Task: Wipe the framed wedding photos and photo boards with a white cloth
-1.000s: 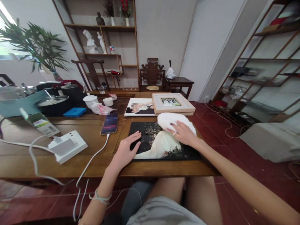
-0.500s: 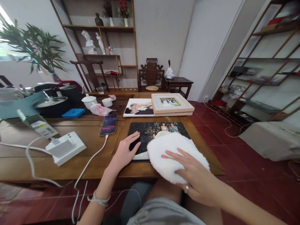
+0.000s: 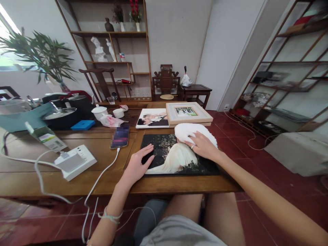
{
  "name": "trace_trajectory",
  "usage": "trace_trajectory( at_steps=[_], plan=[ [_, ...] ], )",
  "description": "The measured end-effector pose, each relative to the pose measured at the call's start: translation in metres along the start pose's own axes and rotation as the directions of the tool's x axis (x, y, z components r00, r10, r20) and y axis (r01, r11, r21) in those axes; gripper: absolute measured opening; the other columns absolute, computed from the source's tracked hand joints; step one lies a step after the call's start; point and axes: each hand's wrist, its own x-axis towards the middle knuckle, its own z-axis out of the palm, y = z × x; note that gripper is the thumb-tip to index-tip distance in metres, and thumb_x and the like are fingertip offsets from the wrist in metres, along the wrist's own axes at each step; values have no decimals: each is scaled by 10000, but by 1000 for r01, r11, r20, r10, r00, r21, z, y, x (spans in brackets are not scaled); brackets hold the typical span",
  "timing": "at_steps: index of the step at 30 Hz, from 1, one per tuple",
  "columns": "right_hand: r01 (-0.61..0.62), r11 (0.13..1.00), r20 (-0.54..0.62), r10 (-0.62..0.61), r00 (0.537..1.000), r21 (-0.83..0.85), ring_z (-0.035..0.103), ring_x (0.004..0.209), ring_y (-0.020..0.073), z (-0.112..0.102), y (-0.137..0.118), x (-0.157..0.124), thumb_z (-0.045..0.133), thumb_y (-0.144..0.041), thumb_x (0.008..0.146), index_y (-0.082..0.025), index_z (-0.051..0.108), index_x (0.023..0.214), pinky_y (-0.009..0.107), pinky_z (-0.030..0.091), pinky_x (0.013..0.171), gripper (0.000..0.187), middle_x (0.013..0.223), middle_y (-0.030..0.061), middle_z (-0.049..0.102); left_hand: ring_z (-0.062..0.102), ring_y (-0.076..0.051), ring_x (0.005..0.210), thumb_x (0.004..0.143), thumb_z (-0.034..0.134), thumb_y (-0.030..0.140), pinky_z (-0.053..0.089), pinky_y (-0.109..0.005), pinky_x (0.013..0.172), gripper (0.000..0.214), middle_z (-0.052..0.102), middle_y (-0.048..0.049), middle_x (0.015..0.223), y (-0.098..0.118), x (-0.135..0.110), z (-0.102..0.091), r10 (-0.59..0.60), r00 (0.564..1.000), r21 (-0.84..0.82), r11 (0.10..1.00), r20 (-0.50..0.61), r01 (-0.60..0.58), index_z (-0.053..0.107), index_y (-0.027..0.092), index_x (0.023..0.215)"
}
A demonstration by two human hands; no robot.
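Note:
A dark photo print (image 3: 176,160) lies flat at the near edge of the wooden table (image 3: 107,184). My left hand (image 3: 138,164) rests on the print's left edge with its fingers spread flat, pressing it down. My right hand (image 3: 202,145) presses a white fluffy cloth (image 3: 188,131) onto the far right corner of the print, fingers lying over the cloth.
A second print (image 3: 153,118) and a framed photo (image 3: 188,112) lie further back. A phone (image 3: 120,136) on a white cable, a white power strip (image 3: 77,161), pots (image 3: 60,114), a lidded cup (image 3: 99,111) and a blue box (image 3: 82,125) crowd the left.
My right hand swept the cloth from the far corner down to the near right edge, then back up to the far right corner. My left hand stayed put.

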Motion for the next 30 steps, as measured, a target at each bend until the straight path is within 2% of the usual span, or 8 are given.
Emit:
trace_trajectory(
  at_steps=[3,6,11,14,20,24,27,30],
  plan=[
    [51,998,28,-52,998,23,400,1220,274,-6,-21,-29,396,-271,900,-135,598,1068,462,241,1049,296,1319,142,470,542,-231,1137,823,522,306,408,-411,1001,332,596,-92,1207,2,0,0,-19,1000,0,1000,-3,19,625,161,1103],
    [22,997,74,-28,997,80,338,1268,296,-18,-53,-69,429,-255,880,-141,622,1018,512,232,1050,264,1368,160,407,540,-235,1140,822,526,311,407,-410,1002,336,594,-93,1211,3,1,0,-26,1000,4,1000,0,26,626,158,1104],
    [69,970,164,-109,980,234,282,1308,239,-37,-90,-108,486,-205,831,-220,627,960,480,202,1082,192,1405,62,377,541,-238,1138,821,530,325,406,-402,1005,348,593,-91,1213,2,1,0,-22,1000,3,1000,8,22,622,159,1113],
    [77,969,156,-116,981,236,329,1283,235,-36,-80,-96,465,-222,853,-197,623,991,451,209,1084,211,1378,86,414,538,-235,1142,826,525,331,401,-406,1008,361,580,-91,1228,2,1,-1,-13,1000,7,1000,17,12,608,163,1134],
    [17,995,60,-23,998,99,456,1168,286,-10,-12,-32,353,-369,918,-185,586,1095,430,363,966,346,1175,100,585,530,-219,1153,832,516,311,396,-388,1014,360,580,-86,1230,1,1,-3,-10,999,1,1000,34,10,600,151,1143],
    [-44,996,-4,44,999,73,506,1094,283,2,21,-6,323,-393,925,-187,566,1117,426,411,903,371,1166,102,585,530,-215,1153,830,519,309,393,-380,1017,357,585,-89,1224,1,1,-3,-15,999,1,1000,40,15,607,143,1133],
    [-44,997,-29,46,999,59,481,1126,304,5,18,-7,340,-361,920,-173,589,1089,470,380,936,356,1223,120,553,535,-217,1148,827,522,308,394,-380,1016,360,587,-92,1221,0,1,-2,-23,999,3,1000,30,23,609,136,1130],
    [13,999,-21,-12,1000,53,427,1194,304,1,-12,-26,397,-308,895,-152,623,1040,495,303,1009,311,1301,144,489,534,-215,1148,824,526,309,391,-371,1018,364,589,-97,1217,0,1,-2,-31,999,0,1000,24,31,610,128,1129]
  ],
)
